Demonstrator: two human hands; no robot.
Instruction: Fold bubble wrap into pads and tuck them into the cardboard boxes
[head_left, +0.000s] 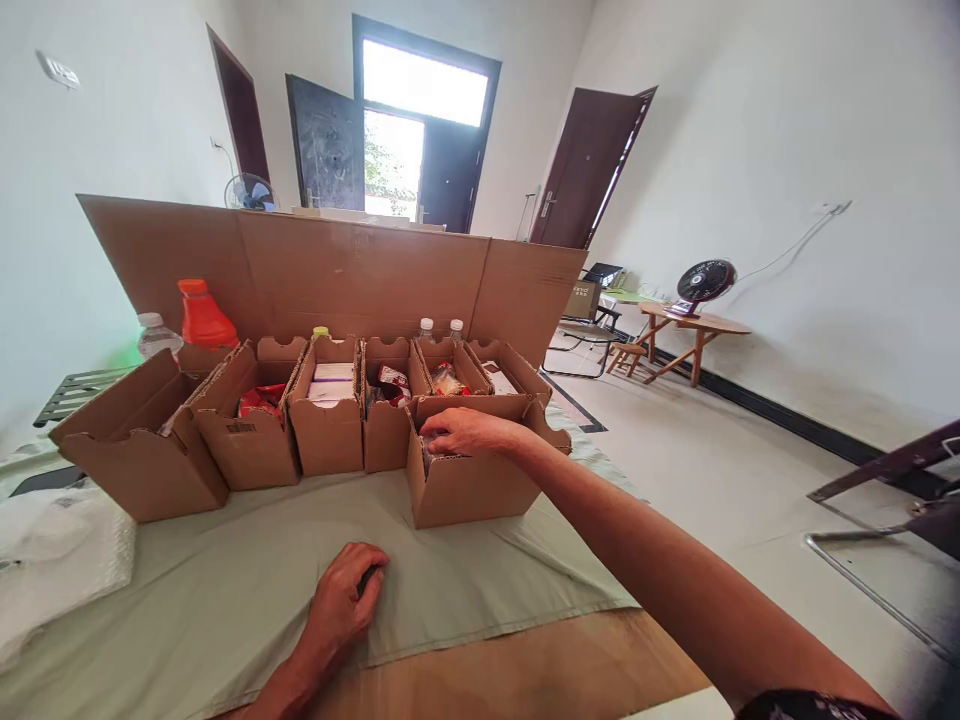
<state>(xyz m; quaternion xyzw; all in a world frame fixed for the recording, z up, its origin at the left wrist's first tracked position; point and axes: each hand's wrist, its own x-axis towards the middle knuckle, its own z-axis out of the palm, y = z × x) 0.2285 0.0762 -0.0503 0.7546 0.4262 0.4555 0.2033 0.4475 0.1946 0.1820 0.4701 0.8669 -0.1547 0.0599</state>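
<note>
right hand in the front box, left hand on the cloth

my right hand (465,432) reaches to the centre of the frame, fingers bent down over the open top of the front cardboard box (472,490); i cannot tell if it grips anything inside. my left hand (346,595) rests low in the middle on the green cloth (225,580) covering the desk (525,670), fingers loosely curled over something dark, grip unclear. a row of open boxes (326,440) stands just behind, an orange bottle (202,315) at upper left.

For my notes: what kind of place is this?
Probably a plain indoor workroom: open brown cardboard boxes on a pale green cloth-covered table, bare white walls, dark brown wooden doors.
</note>
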